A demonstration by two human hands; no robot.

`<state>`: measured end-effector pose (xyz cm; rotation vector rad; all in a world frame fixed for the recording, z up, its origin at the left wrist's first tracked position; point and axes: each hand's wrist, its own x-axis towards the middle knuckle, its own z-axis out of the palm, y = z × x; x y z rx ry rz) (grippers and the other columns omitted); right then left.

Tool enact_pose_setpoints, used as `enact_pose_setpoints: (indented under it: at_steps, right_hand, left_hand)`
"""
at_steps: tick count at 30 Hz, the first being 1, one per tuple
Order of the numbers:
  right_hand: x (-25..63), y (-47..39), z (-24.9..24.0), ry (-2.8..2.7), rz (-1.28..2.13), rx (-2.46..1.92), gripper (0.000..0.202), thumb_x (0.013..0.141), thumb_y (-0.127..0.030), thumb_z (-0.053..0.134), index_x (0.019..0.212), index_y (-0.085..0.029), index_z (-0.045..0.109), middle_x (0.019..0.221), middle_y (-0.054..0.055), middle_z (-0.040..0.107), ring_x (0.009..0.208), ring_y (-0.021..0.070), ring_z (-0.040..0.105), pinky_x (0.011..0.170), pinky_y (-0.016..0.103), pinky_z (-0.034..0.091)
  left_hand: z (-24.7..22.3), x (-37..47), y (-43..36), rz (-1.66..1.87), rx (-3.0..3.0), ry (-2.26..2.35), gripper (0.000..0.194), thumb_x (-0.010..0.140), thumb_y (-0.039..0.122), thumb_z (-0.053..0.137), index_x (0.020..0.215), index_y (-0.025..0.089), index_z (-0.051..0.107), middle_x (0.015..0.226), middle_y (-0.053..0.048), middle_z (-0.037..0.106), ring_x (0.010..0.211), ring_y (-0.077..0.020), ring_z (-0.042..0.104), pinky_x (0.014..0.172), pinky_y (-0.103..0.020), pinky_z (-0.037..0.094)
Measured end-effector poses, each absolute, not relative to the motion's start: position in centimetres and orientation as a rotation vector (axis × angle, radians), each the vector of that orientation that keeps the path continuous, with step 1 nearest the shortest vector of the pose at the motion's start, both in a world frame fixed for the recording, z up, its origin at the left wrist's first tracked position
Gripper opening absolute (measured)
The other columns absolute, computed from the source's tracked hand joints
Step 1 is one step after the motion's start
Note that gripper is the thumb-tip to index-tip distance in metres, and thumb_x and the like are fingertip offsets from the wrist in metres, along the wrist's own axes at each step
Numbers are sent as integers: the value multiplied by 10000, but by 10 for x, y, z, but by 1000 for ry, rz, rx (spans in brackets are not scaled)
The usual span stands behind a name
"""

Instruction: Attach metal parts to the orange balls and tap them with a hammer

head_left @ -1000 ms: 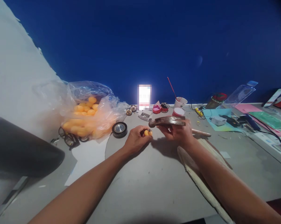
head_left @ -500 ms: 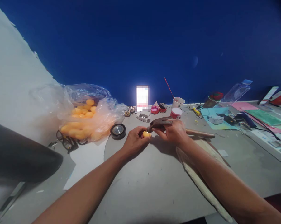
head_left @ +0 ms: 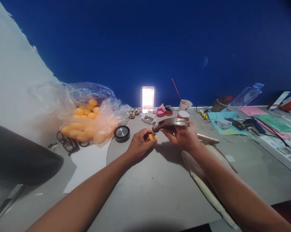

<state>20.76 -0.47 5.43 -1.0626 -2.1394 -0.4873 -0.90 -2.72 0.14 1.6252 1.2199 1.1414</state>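
Note:
My left hand (head_left: 141,142) is closed round a small yellow-orange ball (head_left: 152,137), which shows dark marks on its upper side. In my right hand (head_left: 184,137) is a claw hammer (head_left: 173,121), gripped close to its head, with the claw pointing right. Its wooden handle (head_left: 208,139) sticks out to the right, past the wrist. The striking face hangs at the top of the ball; whether they touch I cannot tell. A round black container with a silver centre (head_left: 121,133) sits left of my left hand. Beyond the hands lies a small tray of metal bits (head_left: 149,119).
A clear plastic bag (head_left: 106,119) of orange balls stands left, with eyeglasses (head_left: 67,143) before it. At the back are a lit screen (head_left: 148,99), red cups (head_left: 161,111) and a white cup (head_left: 185,105) with a red stick. A long pale strip (head_left: 208,190) lies under my right forearm.
The hammer head has risen slightly, and my right hand has shifted a little right. Dark marks now show on the ball in my left hand. The view has shifted slightly.

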Motion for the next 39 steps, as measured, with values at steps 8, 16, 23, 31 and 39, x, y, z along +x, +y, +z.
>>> enact_pose_setpoints:
  at_steps: [8,16,23,31,39]
  right_hand:
    - [205,-8,59,-2147,-431,-1039,305,996,-484,652,1003,-265,863,823,51,811,701,200,690,616,313,402]
    - [204,-7,56,-2132,-454,-1017,314,993,-501,654,978,-271,867,797,45,806,657,196,665,599,319,371]
    - [206,-7,60,-2199,-409,-1002,297,1004,-486,646,1005,-283,862,784,21,802,635,183,659,584,316,362]
    - [206,-8,57,-2226,-370,-1029,319,1002,-512,644,1020,-275,856,804,37,796,681,194,664,608,314,400]
    - [207,-9,63,-2190,-378,-1004,307,997,-482,650,1026,-258,858,813,45,799,673,197,646,607,323,380]
  left_hand:
    - [2,-10,-28,1163,1645,1202,303,747,253,756,1038,169,761,813,0,715,703,-136,585,683,-267,478]
    - [0,-9,-27,1173,1604,1201,304,745,250,759,1038,167,765,798,-2,714,689,-135,582,668,-268,474]
    - [4,-9,-29,1162,1559,1197,314,747,251,772,1049,162,768,811,-7,727,706,-141,610,675,-268,490]
    - [4,-9,-28,1163,1542,1213,308,751,279,782,1033,156,765,780,1,697,686,-130,565,657,-261,455]
    - [5,-10,-28,1168,1514,1193,301,743,279,810,1014,157,763,771,1,685,687,-135,556,657,-271,452]
